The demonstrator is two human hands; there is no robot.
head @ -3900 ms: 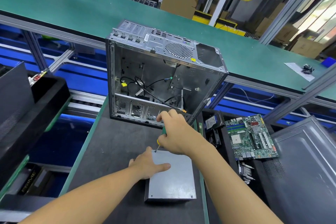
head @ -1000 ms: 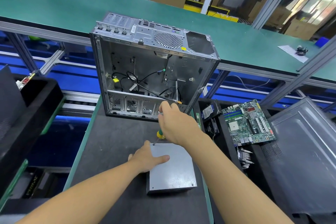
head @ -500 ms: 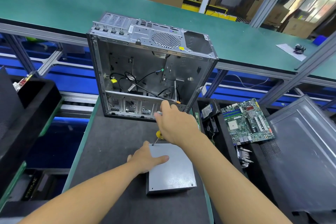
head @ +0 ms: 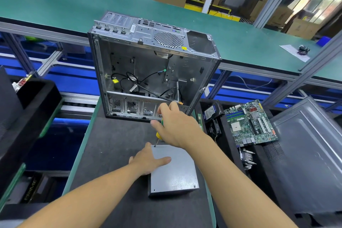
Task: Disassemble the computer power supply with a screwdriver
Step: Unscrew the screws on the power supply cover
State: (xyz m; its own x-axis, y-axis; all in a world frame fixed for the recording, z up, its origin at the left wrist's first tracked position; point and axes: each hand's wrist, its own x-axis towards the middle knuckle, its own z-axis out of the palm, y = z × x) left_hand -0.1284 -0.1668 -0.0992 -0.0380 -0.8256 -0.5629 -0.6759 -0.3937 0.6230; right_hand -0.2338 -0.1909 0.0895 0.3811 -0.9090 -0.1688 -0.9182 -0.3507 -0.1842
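Note:
A grey metal power supply lies flat on the dark mat near the front. My left hand rests on its far left part, thumb stretched across the lid and fingers down over the left side. My right hand grips a screwdriver with a green and yellow handle, held almost upright. Its thin tip stands on the far left corner of the lid, just beyond my left hand.
An open, gutted computer case with loose cables stands behind the power supply. A motherboard, a drive and a grey side panel lie to the right. A black bin sits left. A green conveyor runs behind.
Both hands stay on the power supply and the screwdriver tip stays at the same corner. My right hand's fingers have shifted slightly on the handle. The camera view has drifted a little.

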